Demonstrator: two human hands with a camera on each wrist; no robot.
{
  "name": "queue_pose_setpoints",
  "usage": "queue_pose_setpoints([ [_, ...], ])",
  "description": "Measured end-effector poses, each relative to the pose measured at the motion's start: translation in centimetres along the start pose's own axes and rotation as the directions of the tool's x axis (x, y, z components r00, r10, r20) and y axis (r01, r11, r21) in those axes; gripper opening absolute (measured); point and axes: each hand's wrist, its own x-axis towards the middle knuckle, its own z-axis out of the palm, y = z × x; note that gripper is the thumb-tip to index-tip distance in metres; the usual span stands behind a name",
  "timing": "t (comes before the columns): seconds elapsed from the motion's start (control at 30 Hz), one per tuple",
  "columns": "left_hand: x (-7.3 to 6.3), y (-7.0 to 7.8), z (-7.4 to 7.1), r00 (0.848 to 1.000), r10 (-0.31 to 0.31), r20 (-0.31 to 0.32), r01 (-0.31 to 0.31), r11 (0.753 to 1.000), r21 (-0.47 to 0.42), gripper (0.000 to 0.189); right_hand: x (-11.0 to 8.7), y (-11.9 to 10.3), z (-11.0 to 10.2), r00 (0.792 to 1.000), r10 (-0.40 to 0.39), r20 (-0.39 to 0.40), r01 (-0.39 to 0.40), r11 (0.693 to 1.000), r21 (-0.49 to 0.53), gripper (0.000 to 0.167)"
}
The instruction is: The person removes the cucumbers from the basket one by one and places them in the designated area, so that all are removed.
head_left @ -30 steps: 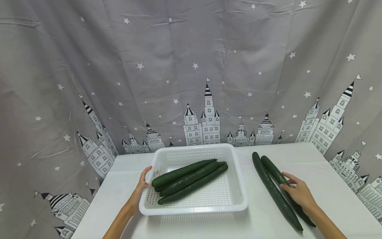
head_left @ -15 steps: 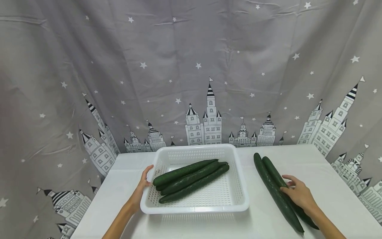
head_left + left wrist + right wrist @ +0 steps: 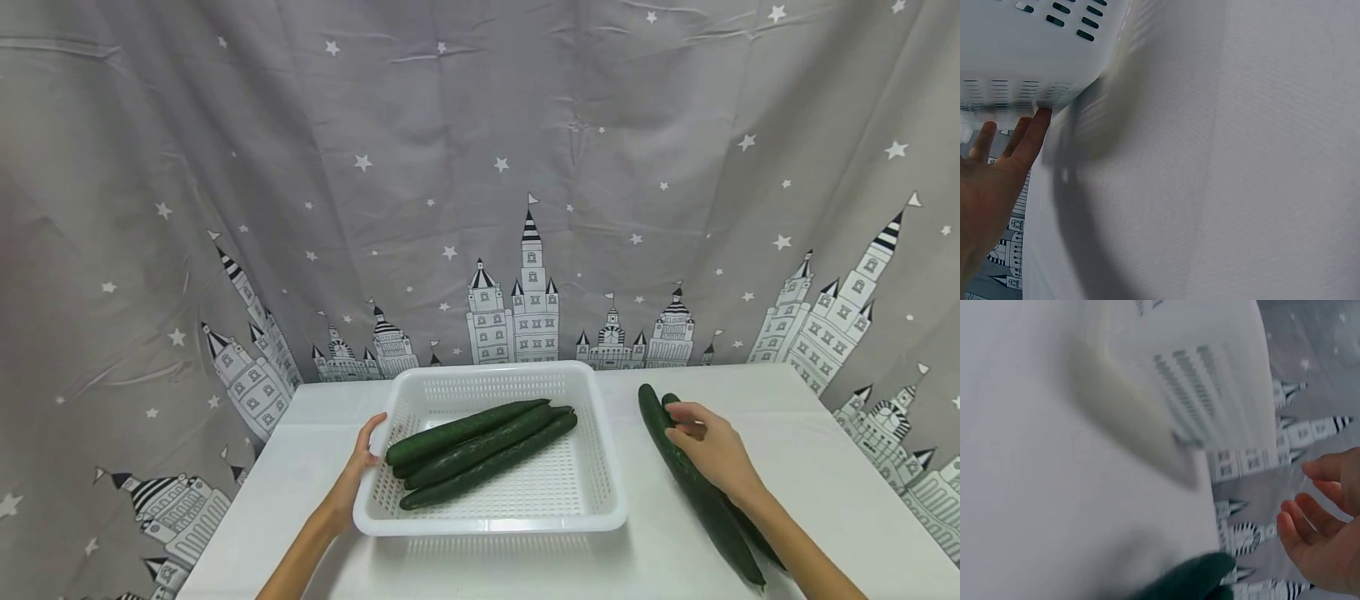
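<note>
A white perforated plastic basket (image 3: 487, 526) stands on the table with several dark green cucumbers (image 3: 480, 447) lying slantwise in it. My left hand (image 3: 352, 471) is at its left side; in the left wrist view the extended fingers of this hand (image 3: 1007, 169) reach the basket's wall. Right of the basket, two more cucumbers lie side by side, the left one (image 3: 708, 504) in fuller view. Over the far half of the right one (image 3: 757, 537) is my right hand (image 3: 716, 454), which covers part of it. The right wrist view shows that hand (image 3: 1325, 531) with loosely bent fingers and nothing between them.
A white cloth covers the table (image 3: 795, 417). Behind it hangs a grey curtain (image 3: 450, 125) printed with castles and stars. The basket's right wall (image 3: 1229, 394) shows near the right hand in the right wrist view.
My right hand has come off the middle of the right cucumber and moved towards its far end. My left hand stays at the basket. The view shifts slightly.
</note>
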Motion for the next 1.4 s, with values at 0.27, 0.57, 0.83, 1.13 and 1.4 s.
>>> queue_pose_setpoints([
  [0.27, 0.0, 0.1, 0.0, 1.000, 0.004, -0.002, -0.004, 1.000, 0.006, 0.073, 2.1, -5.5, 4.2, 0.974, -0.188, 0.128, 0.159, 0.965, 0.209, 0.038],
  [0.57, -0.1, 0.1, 0.0, 1.000, 0.003, -0.012, -0.002, 1.000, 0.019, 0.073, 3.6, -8.5, 9.0, 0.900, -0.318, 0.298, 0.234, 0.930, 0.284, 0.037],
  [0.83, -0.1, 0.1, 0.0, 1.000, 0.012, -0.009, -0.012, 1.000, 0.022, 0.073, 4.6, -9.1, 12.8, 0.820, -0.379, 0.429, 0.316, 0.924, 0.213, 0.036],
  [1.13, -0.1, -0.1, -0.2, 1.000, 0.007, -0.017, -0.007, 1.000, 0.008, 0.073, 5.6, -10.0, 15.2, 0.765, -0.403, 0.503, 0.417, 0.905, 0.090, 0.039],
  [1.4, 0.0, 0.0, -0.1, 1.000, 0.017, 0.000, -0.017, 1.000, 0.011, 0.072, 6.7, -9.7, 16.2, 0.740, -0.395, 0.545, 0.510, 0.857, -0.071, 0.044],
])
